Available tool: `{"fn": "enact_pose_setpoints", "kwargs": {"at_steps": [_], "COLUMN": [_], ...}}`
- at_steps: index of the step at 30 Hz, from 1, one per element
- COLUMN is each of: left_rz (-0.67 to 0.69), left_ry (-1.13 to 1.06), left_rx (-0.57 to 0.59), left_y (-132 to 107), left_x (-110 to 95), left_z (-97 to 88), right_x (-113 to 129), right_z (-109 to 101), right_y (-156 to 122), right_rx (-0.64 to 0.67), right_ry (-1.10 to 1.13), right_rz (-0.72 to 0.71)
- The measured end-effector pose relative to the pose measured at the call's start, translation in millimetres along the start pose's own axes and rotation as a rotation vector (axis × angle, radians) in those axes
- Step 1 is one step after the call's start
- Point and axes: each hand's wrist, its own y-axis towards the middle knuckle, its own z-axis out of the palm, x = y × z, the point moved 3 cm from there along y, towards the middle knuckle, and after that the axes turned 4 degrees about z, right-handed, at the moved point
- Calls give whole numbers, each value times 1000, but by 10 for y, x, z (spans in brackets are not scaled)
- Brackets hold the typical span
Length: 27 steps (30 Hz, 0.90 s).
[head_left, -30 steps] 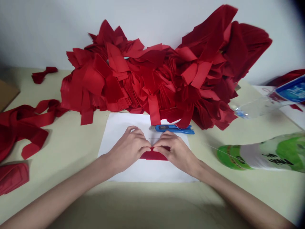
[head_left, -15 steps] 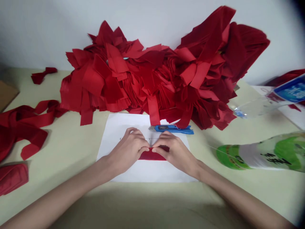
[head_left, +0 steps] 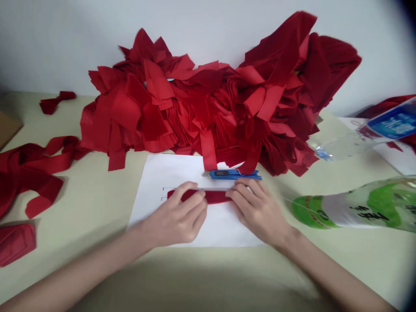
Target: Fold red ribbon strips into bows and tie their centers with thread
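A narrow, dark red strip of velvety fabric (head_left: 218, 197) lies crosswise on a plain white rectangular sheet of paper (head_left: 208, 232), directly in front of us, with both our hands at it. From the near side our bare forearms reach in over the pale cream tabletop (head_left: 156, 286). Our left hand (head_left: 182, 214) is half curled over the left part of the strip, fingertips at its surface, and the strip's left end shows past the knuckles. Our right hand (head_left: 256, 208) is bent too, its fingertips at the right end; we cannot tell whether either hand pinches the fabric or merely presses it. Off to our left sits a red, folded fabric bundle (head_left: 17, 243), and to our right a green-and-white plastic bottle (head_left: 354, 208) with black handwriting lies on its side. Just beyond the strip, we see thin black printed lines (head_left: 163, 193) on the paper, then a blue plastic utility knife (head_left: 234, 174), its metal tip towards our left. Farther left, a long red fabric ribbon (head_left: 60, 160) lies in loops; on the right is a clear plastic package with a blue label (head_left: 394, 123). Behind the paper rises a big, tangled heap of red fabric strips (head_left: 201, 102), and beyond it stands a pale, smooth wall (head_left: 208, 26).
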Motion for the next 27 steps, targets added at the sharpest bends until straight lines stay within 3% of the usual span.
{"fn": "enact_pose_setpoints", "kwargs": {"at_steps": [5, 9, 14, 20, 27], "left_rz": [-13, -234, -452, -469, -484], "left_ry": [-82, -319, -561, -598, -570], "left_rx": [125, 151, 87, 54, 154], "left_y": [-56, -76, -86, -104, -93], "left_x": [-217, -142, -23, 26, 18], "left_z": [75, 133, 168, 146, 122], "right_x": [116, 208, 247, 267, 245], "right_z": [36, 35, 94, 125, 174], "right_y": [-81, -8, 106, 149, 195], "right_rx": [235, 234, 249, 257, 293], "right_ry": [224, 334, 464, 544, 586], "right_rz": [7, 0, 57, 135, 199]}}
